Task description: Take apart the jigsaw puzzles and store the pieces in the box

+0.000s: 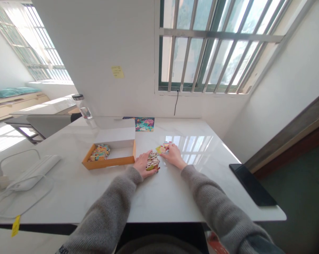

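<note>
My left hand [142,164] is curled around a row of stacked jigsaw puzzle pieces [152,161] standing on the table, thumb at the near end and fingers at the far end. Just to the right, my right hand [174,156] pinches a yellowish puzzle piece [160,150] close to the tabletop. Beyond its fingertips lies another flat piece [167,143], partly covered by the hand. An orange-edged box [109,163] sits left of my left hand, with more puzzle pieces [99,152] packed in its left part.
A colourful picture sheet [145,124] lies by the wall. At the back left stands a clear bottle [82,106]. A white power strip [39,173] with cables is on the left, and a black flat device [251,184] on the right edge of the white table [170,201].
</note>
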